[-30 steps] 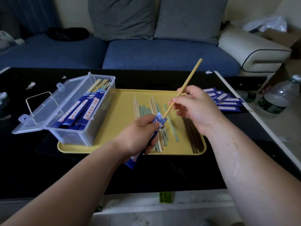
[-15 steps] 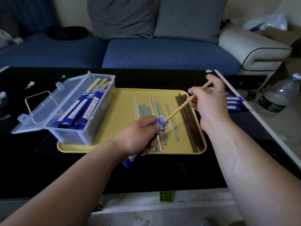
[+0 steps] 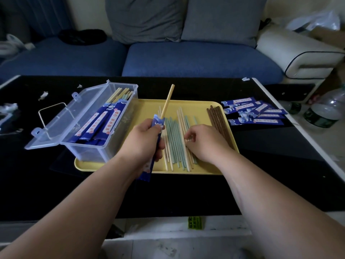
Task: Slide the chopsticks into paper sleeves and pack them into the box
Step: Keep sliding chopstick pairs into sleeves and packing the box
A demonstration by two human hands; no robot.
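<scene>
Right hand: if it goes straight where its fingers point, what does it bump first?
Probably the pale wooden chopsticks on the yellow tray. The right hand has curled fingers that point left and seem to touch them. The green chopsticks lie just beyond.

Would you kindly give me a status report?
Left hand grips blue paper sleeve, pale wooden chopstick partly in. Right hand on loose chopsticks, grip unclear. Clear plastic box open.

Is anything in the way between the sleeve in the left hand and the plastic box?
Nothing visible. The left hand grips the blue sleeve right beside the clear box, whose lid is swung open away from the hand; only bare yellow tray lies between.
</scene>
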